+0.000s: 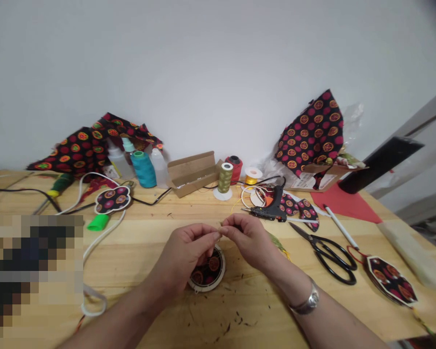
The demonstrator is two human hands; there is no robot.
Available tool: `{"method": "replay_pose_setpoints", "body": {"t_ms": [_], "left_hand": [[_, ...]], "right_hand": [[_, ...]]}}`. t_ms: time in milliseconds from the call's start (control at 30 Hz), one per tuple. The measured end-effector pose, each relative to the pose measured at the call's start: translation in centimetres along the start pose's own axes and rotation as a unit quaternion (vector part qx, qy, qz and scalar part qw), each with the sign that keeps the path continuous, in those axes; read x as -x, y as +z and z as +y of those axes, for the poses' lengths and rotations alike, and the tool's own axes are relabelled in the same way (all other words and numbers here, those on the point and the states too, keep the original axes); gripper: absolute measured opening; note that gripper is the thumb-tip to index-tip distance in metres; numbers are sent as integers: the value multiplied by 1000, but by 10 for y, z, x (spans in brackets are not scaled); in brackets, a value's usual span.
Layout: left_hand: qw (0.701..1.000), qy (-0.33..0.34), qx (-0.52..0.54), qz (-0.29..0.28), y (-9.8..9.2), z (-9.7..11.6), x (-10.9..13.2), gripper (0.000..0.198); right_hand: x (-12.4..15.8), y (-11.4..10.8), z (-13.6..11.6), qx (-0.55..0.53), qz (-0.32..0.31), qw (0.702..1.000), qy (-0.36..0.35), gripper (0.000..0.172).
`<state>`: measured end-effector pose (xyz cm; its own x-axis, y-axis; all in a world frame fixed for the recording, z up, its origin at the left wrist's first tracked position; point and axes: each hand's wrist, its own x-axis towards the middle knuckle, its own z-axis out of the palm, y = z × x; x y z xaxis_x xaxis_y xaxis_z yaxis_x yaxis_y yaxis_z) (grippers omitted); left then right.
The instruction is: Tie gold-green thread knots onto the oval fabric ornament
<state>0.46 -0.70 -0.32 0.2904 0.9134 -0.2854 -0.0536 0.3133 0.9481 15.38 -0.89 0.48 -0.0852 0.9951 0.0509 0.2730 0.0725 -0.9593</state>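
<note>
My left hand (189, 247) and my right hand (245, 237) meet above the table, fingertips pinched together and touching. Something tiny and olive-coloured shows at the fingertips, too small to name. Under my left hand lies a round, white-rimmed piece (218, 271) covered in dark patterned cloth, partly hidden by the fingers. A green-yellow tassel (278, 245) lies just beyond my right wrist, which wears a silver bracelet. Black-handled scissors (327, 254) rest open to the right of it.
A black glue gun (272, 208) lies behind my right hand. Thread spools, including an olive one (225, 180) and a teal one (144, 169), stand near the wall beside a cardboard box (196, 174). An octagonal cloth-covered piece (391, 281) lies at right; a white cable (90, 245) curls at left.
</note>
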Motion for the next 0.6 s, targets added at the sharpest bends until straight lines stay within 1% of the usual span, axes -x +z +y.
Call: {"method": "replay_pose_setpoints", "body": {"t_ms": [100, 167, 233, 333, 400, 500, 600], "left_hand": [[1000, 8, -21, -13, 0, 3, 1, 18], [999, 9, -36, -9, 0, 6, 2, 19], [999, 10, -52, 12, 1, 9, 3, 21], [995, 34, -83, 54, 1, 12, 4, 20], [992, 50, -98, 65, 1, 13, 4, 20], [994, 46, -84, 52, -1, 12, 3, 20], [999, 27, -29, 12, -3, 7, 1, 20]], "right_hand": [[-1, 0, 3, 6, 4, 1000, -10, 13], [-1, -1, 5, 10, 6, 1000, -14, 13], [-2, -3, 6, 18, 11, 1000, -17, 12], [-3, -5, 4, 39, 21, 999, -24, 13], [-3, -5, 3, 57, 27, 998, -28, 14], [-4, -6, 3, 86, 42, 994, -44, 14], [-3, -5, 4, 101, 53, 992, -61, 14]]}}
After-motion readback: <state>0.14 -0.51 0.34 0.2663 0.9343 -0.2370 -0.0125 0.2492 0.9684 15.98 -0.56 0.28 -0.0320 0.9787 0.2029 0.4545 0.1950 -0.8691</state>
